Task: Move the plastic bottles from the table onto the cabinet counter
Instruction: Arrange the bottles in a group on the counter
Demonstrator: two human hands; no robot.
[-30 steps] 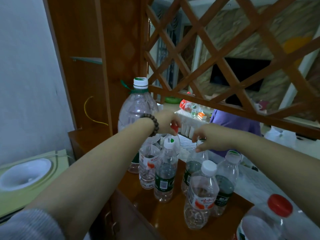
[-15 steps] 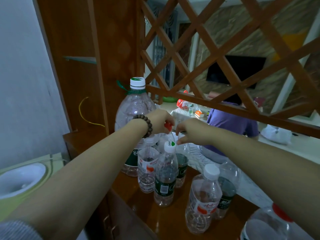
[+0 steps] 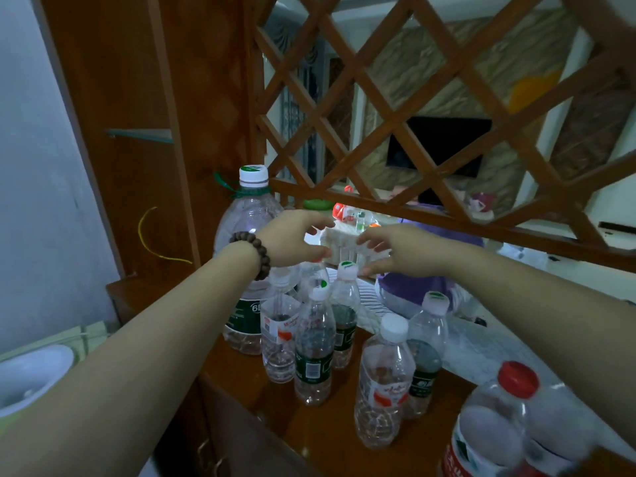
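While both hands (image 3: 296, 237) (image 3: 399, 249) hover spread, bottles (image 3: 315, 342) crowd the glossy wooden counter (image 3: 275, 407) beneath latticework (image 3: 430, 108).

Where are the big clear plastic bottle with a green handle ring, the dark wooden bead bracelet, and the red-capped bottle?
Big clear plastic bottle with green handle ring (image 3: 246, 228), head view, upper body.
Dark wooden bead bracelet (image 3: 256, 251), head view, beads on wrist.
Red-capped bottle (image 3: 518, 379), head view, cap.

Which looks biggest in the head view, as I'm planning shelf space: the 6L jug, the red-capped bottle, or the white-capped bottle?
1. 6L jug: tallest and widest, though it stands farther back.
2. Red-capped bottle: looks large, but it is nearest the camera and cropped, so its rank is unsure.
3. White-capped bottle: clearly the slimmest.
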